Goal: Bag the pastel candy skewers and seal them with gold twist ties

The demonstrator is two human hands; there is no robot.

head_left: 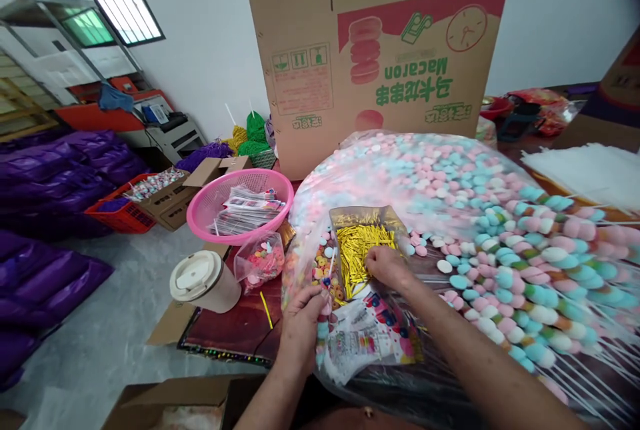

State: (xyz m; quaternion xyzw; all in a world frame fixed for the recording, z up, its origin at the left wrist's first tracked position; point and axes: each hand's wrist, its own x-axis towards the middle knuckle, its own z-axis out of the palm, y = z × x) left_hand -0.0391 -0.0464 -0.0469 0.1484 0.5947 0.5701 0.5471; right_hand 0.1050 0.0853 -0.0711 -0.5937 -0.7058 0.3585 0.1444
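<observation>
My left hand (301, 317) is closed around a marshmallow skewer (323, 331); its pink and blue pieces show below my fingers, and a white stick points up past them. Just right of it lies a clear printed wrapper (367, 337). An open box of gold twist ties (357, 250) stands between my hands. At its right edge, my right hand (387, 266) has its fingers pinched together against the ties; what they grip is hidden. Small round ring candies (323, 270) lie in clear plastic beside the box.
Behind is a large bag of pastel marshmallows (435, 170), with marshmallow skewers (550, 283) stacked at right. A pink basket (200, 207) of printed wrappers, a lidded cup (220, 293) and a bag of candies (260, 260) stand left. A tall carton (305, 23) rises behind.
</observation>
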